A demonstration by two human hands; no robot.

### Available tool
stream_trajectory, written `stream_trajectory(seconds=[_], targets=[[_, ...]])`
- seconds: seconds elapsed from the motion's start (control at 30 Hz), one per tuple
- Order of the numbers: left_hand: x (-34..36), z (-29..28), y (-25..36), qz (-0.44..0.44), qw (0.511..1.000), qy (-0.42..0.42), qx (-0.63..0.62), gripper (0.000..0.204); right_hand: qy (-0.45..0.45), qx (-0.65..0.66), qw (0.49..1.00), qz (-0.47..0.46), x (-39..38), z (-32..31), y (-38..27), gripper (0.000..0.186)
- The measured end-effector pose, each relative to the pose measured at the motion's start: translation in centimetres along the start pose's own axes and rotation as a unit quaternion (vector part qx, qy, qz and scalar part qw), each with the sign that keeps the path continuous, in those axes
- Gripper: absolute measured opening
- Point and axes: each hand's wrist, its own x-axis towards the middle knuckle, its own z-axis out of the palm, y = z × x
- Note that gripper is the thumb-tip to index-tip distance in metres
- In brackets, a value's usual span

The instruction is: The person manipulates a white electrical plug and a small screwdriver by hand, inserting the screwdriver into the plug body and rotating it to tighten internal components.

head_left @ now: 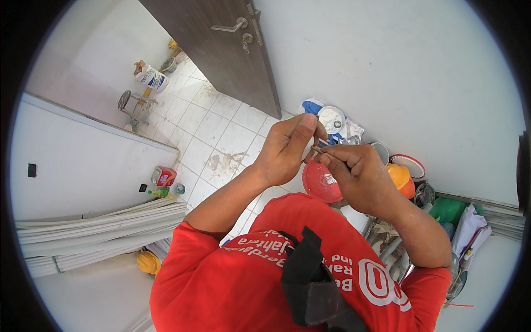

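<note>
My left hand (pixel 285 148) is raised in front of my chest, its thumb and fingers closed round a small white piece (pixel 307 148). Most of that piece is hidden by the fingers, so its kind cannot be made out. Close beside it, my right hand (pixel 362 176) pinches a thin brownish stick-like thing (pixel 318 149) between thumb and forefinger. Its tip points toward the white piece; whether they touch is unclear. Below and behind both hands, a red basin (pixel 321 182) sits on the floor.
A dark wooden door (pixel 235 55) stands ajar ahead. Along the right wall are a white tub (pixel 332 119), a yellow hard hat (pixel 398 176) and assorted bags. Long white pipes (pixel 105 232) lie at the left, near a red can (pixel 164 176). A stool (pixel 135 108) stands beyond the doorway.
</note>
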Motion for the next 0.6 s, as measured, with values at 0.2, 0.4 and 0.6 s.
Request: stream_trajectory(seconds=[0.2, 0.4, 0.6], targets=[[0.3, -0.5, 0.0, 0.001, 1.000, -0.005, 0.016, 0.059, 0.015, -0.076, 0.996, -0.053, 0.2, 0.1, -0.2, 0.010], [0.5, -0.8, -0.5, -0.015, 1.000, -0.003, -0.006, 0.058, 0.008, -0.294, 0.941, -0.170, 0.8, 0.0, 1.1, 0.027], [0.6, -1.2, -1.4, -0.049, 0.998, -0.007, -0.027, 0.057, -0.053, -0.432, 0.874, -0.217, 1.3, -0.8, 0.7, 0.038]])
